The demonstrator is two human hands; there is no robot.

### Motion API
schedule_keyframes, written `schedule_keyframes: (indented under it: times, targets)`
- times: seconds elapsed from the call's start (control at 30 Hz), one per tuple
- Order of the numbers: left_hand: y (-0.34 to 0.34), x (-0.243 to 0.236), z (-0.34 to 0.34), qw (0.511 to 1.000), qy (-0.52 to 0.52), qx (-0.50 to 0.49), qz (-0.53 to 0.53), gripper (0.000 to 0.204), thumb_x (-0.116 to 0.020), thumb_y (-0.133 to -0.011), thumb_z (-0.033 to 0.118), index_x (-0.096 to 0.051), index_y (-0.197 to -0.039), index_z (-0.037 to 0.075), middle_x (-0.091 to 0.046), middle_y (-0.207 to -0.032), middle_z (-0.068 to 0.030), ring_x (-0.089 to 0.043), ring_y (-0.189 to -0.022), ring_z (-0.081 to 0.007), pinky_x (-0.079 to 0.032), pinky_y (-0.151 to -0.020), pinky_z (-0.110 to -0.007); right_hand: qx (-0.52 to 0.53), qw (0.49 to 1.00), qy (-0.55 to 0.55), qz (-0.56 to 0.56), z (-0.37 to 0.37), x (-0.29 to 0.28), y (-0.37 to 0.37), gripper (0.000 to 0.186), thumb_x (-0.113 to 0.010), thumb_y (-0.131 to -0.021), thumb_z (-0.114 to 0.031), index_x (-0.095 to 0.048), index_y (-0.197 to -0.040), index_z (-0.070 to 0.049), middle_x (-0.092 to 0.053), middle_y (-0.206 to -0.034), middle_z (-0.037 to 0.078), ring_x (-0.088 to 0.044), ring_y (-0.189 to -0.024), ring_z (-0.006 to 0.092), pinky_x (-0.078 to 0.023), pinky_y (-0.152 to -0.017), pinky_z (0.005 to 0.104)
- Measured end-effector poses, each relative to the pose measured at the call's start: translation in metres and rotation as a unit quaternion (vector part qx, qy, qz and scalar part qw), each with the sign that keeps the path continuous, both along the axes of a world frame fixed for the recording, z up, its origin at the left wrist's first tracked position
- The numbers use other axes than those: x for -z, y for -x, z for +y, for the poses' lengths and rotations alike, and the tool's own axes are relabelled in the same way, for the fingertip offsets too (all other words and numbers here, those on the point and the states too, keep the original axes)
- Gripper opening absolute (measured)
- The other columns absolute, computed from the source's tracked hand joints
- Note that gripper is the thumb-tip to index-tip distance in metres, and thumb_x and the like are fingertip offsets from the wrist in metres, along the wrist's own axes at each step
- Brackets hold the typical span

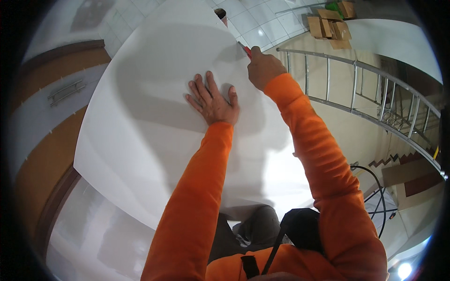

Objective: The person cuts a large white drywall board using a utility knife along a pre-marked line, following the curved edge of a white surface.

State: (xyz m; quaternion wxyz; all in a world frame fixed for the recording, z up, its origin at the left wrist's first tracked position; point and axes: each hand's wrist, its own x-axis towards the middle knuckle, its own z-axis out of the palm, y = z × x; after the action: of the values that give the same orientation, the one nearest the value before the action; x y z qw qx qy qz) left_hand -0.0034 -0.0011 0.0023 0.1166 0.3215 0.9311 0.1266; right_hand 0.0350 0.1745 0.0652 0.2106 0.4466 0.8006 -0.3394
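A large smooth white board (154,126) spreads out in front of me. My left hand (214,102) rests on its surface with the palm down and the fingers spread. Farther off and to the right, my right hand (262,68) is closed around a red-handled cutter knife (246,50). The knife's thin blade points to the far left and sits at the board's right edge; whether it touches the board I cannot tell. Orange sleeves cover both my arms.
To the right a metal ladder (356,86) runs lengthwise beside the board. Opened cardboard boxes (330,29) lie at the far right. A black cable (380,196) curves near my right elbow. Beyond the board's far edge stands a round brownish container (221,15). A brown-framed panel (65,70) is at the left.
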Motion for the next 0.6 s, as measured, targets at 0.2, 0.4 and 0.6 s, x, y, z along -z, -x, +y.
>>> schedule_keyframes:
  times: [0.2,0.4,0.6]
  targets:
    - [0.000,-0.002,-0.001,1.000,0.006,-0.004,0.000,0.076,-0.058,-0.093,0.041,-0.024,-0.153,0.010,-0.020,-0.158,-0.0186,-0.009,-0.150,-0.0423,-0.005,-0.118,-0.064,0.000,0.999,-0.025,0.035,-0.005,0.008,-0.011,0.023,-0.048,-0.093,-0.012,-0.047,-0.111,0.002,-0.066,-0.087,0.032,-0.065,-0.085,0.0508,-0.050,-0.079,0.0571]
    - [0.002,0.002,-0.001,1.000,0.000,0.000,0.018,0.076,-0.060,-0.092,0.043,-0.028,-0.153,0.011,-0.021,-0.158,-0.0187,-0.011,-0.150,-0.0416,-0.008,-0.118,-0.064,0.004,0.999,-0.043,0.026,-0.016,0.006,-0.016,0.022,-0.048,-0.093,-0.012,-0.046,-0.111,0.001,-0.066,-0.084,0.032,-0.065,-0.083,0.0511,-0.051,-0.077,0.0576]
    - [0.002,0.003,-0.003,1.000,0.004,-0.008,0.015,0.076,-0.060,-0.091,0.044,-0.029,-0.153,0.011,-0.023,-0.158,-0.0182,-0.013,-0.150,-0.0411,-0.008,-0.118,-0.064,-0.005,0.998,-0.057,0.013,-0.022,0.008,-0.024,0.021,-0.047,-0.093,-0.012,-0.046,-0.109,0.001,-0.066,-0.083,0.033,-0.065,-0.082,0.0510,-0.051,-0.076,0.0579]
